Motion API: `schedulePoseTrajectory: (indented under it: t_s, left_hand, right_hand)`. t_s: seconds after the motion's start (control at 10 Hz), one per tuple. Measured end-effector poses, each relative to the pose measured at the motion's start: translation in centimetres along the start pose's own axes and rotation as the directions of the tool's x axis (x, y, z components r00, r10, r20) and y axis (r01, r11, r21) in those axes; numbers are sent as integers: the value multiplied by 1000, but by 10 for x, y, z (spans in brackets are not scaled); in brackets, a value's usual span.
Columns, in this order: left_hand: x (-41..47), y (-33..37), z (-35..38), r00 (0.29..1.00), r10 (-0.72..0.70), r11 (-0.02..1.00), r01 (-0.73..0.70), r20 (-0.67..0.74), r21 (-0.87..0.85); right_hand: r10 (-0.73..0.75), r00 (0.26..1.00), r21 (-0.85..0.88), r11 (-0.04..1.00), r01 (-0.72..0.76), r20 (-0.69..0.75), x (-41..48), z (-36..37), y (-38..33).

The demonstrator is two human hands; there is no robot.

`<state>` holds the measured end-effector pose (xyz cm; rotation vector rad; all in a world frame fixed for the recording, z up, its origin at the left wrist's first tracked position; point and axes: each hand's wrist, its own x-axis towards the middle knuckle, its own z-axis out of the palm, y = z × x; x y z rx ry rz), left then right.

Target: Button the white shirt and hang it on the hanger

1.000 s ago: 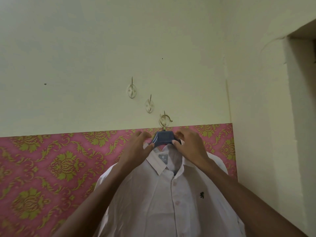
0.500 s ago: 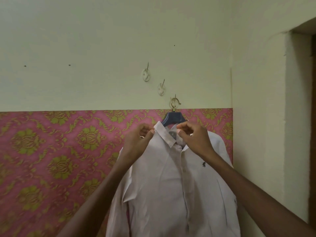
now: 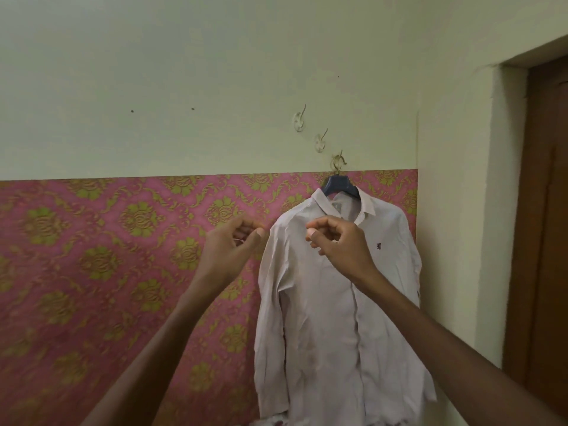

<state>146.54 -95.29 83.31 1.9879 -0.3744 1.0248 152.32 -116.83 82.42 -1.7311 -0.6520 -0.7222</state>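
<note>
The white shirt (image 3: 322, 302) hangs buttoned on a dark blue hanger (image 3: 339, 183), whose metal hook sits on the lowest wall hook (image 3: 338, 162). A small dark emblem marks the shirt's chest. My left hand (image 3: 233, 244) hovers left of the shirt's shoulder in front of the wallpaper, fingers curled, holding nothing. My right hand (image 3: 338, 241) hovers in front of the shirt's upper chest below the collar, fingers curled, also holding nothing. Neither hand touches the shirt.
Two more wall hooks (image 3: 299, 121) (image 3: 321, 141) sit up and left of the hanger on the pale wall. Pink and gold wallpaper (image 3: 92, 256) covers the lower wall. A wall corner and a brown door (image 3: 547, 210) stand at the right.
Both hands let go of the hanger and then the collar, and drew back from the shirt. The view backed away and shifted left, so the shirt now shows nearly full length.
</note>
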Motion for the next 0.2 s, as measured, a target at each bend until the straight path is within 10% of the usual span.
schedulePoseTrajectory:
  t_s: [0.2]
  left_hand:
    - [-70, 30, -72, 997, -42, 996, 47, -70, 70]
  right_hand:
    - [18, 998, 150, 988, -28, 65, -53, 21, -55]
